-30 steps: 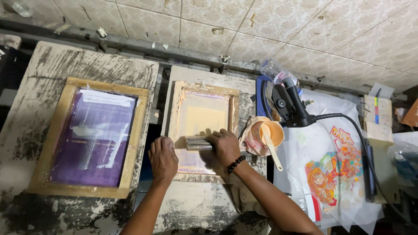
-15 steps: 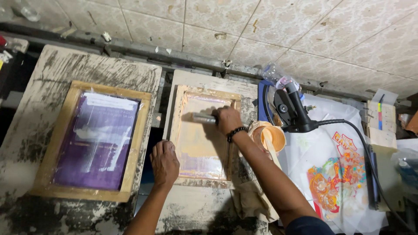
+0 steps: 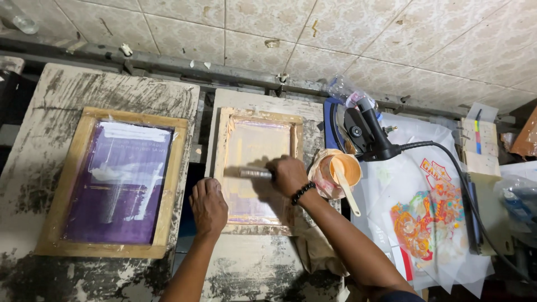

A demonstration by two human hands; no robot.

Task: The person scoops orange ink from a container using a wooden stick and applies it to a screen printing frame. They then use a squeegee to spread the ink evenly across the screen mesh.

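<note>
One squeegee [image 3: 254, 173], dragged back mid-screen [image 3: 259, 168]

Purple-meshed wooden frame [image 3: 114, 190], black heat gun [image 3: 366, 130], printed sheets [image 3: 428, 223].

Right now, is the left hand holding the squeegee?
No, the left hand lies flat on the wooden screen frame, while the right hand grips the squeegee.

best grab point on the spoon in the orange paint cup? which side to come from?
Likely the free end of the spoon handle, which sticks out over the near rim of the paint cup, tilted toward the person. Come from the near right side, above the printed sheets. The bowl end sits in paint, and the black heat gun crowds the far side, so a grip there looks awkward.
</note>
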